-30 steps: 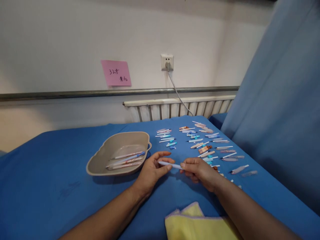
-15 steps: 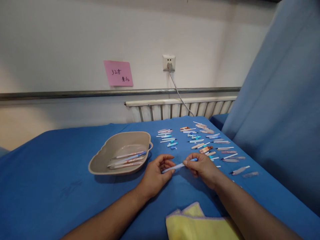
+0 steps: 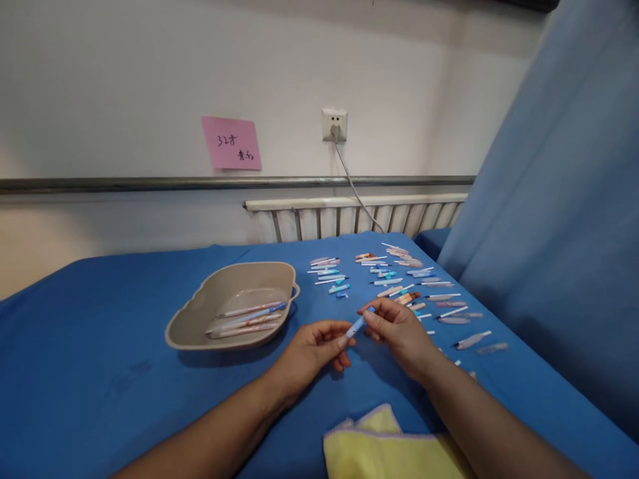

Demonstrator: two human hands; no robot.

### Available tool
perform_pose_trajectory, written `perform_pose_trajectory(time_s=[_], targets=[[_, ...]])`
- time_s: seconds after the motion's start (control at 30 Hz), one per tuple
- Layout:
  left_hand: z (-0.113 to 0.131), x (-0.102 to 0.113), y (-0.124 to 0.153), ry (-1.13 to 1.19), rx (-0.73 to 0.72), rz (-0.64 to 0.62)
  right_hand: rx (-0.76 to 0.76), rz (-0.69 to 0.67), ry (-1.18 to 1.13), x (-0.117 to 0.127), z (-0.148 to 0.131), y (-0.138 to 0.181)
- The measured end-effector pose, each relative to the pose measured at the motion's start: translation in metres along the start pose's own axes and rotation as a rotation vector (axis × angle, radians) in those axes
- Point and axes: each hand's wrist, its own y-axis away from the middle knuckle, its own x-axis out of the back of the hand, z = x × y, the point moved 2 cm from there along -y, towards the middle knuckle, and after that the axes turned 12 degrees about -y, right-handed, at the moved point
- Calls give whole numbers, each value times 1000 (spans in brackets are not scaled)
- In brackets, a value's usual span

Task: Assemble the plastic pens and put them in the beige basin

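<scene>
A light blue pen [image 3: 355, 326] is held between both my hands above the blue sheet. My left hand [image 3: 315, 349] pinches its lower end between thumb and fingers. My right hand [image 3: 399, 332] grips the upper end, where a darker blue tip shows. The fingers hide both ends in part. To the left stands a beige basin [image 3: 192, 322] with several assembled pens [image 3: 252, 326] lying in it. Beyond my right hand, many loose pen parts [image 3: 389, 282] lie in rows, among them barrels, white refills and small coloured pieces.
A folded yellow cloth [image 3: 384, 449] lies at the front edge of the view. The blue sheet [image 3: 100, 372] covers the surface. Behind it are a white rail [image 3: 299, 204], a plugged socket [image 3: 334, 125] and a pink note [image 3: 231, 143]. A blue curtain [image 3: 549, 233] hangs at right.
The pen has turned to a steeper angle, and my left hand has shifted its hold along it. My view has shifted slightly to the right.
</scene>
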Motion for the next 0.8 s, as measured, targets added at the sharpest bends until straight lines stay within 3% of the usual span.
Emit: perform_pose_trajectory(time_s=[0.27,0.47,0.67,0.8], targets=[[-2,-6,3,-16,-15,7,6,83,122,-1,6,-1],[-1,-6,2,102,-13,1,-34,-43,-4,-11,8,4],[0,-11,4,123,-48,21,-11,79,61,-16,13,6],[-1,-10,3,145,-36,9,-1,39,-69,-17,11,7]])
